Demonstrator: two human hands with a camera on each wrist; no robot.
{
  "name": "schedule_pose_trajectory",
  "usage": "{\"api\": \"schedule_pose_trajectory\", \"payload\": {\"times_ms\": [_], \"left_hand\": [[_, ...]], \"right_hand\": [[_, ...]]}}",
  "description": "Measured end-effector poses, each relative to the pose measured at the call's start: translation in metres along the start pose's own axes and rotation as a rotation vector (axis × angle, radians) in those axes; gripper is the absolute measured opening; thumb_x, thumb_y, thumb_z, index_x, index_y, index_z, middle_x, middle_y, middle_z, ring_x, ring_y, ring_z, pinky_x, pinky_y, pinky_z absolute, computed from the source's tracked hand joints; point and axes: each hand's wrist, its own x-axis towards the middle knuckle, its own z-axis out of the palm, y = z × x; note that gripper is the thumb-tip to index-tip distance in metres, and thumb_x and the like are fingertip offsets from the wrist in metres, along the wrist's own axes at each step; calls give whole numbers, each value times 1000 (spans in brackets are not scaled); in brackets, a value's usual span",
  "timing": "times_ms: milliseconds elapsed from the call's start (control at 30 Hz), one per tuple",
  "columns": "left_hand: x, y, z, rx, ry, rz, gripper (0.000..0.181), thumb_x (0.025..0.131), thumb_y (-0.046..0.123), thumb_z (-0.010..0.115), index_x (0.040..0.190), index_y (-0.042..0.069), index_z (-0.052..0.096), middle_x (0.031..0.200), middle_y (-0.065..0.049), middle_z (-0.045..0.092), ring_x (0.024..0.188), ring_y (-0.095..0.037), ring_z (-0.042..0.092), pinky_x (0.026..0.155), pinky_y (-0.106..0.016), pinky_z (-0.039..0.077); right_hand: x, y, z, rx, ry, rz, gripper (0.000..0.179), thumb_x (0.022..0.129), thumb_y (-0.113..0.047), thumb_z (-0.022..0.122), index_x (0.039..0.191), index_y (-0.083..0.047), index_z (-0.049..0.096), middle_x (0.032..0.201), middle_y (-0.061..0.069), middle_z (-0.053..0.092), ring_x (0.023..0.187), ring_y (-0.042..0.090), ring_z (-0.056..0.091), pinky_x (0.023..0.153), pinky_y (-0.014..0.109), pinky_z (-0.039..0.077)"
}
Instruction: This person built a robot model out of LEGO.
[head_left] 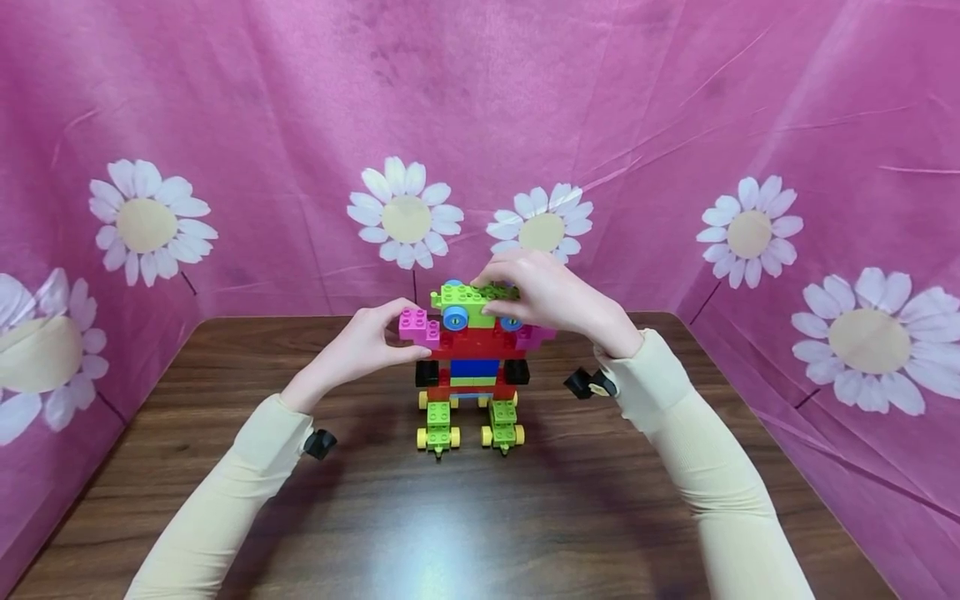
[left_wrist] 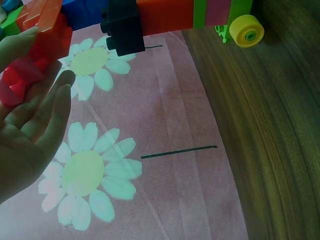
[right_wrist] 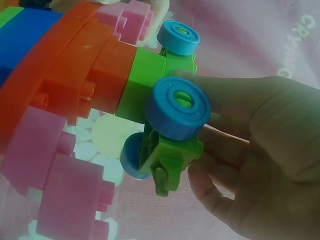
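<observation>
A toy-brick figure stands upright on the table, with a blue brick [head_left: 474,367] in its middle and red bricks [head_left: 480,342] above. My left hand [head_left: 363,340] holds its upper left side, thumb and fingers around the red bricks beside the pink bricks [head_left: 417,323]. Across the top lies a green wheeled brick base [head_left: 461,295] with blue wheels [right_wrist: 177,107]. My right hand [head_left: 551,292] pinches this base from above; its underside meets a green brick [right_wrist: 142,82] in the right wrist view. Black bricks [left_wrist: 125,30] jut from the figure's sides.
The figure's feet are green wheeled bases [head_left: 438,414] with yellow wheels [left_wrist: 246,31]. Under everything is a dark wooden table [head_left: 360,517]. A pink cloth [head_left: 285,100] printed with white daisies hangs behind and at both sides. Each wrist wears a small black device [head_left: 320,444].
</observation>
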Motion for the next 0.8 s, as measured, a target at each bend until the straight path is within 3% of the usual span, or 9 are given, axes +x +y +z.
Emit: {"api": "schedule_pose_trajectory", "payload": {"times_ms": [800], "left_hand": [[-3, 4, 3, 5, 18, -29, 43, 83, 24, 80, 118, 13, 58, 102, -4, 70, 91, -19, 67, 81, -34, 60]], "right_hand": [[-4, 0, 0, 23, -4, 35, 38, 85, -25, 79, 118, -7, 72, 110, 7, 75, 95, 20, 68, 84, 35, 55]]}}
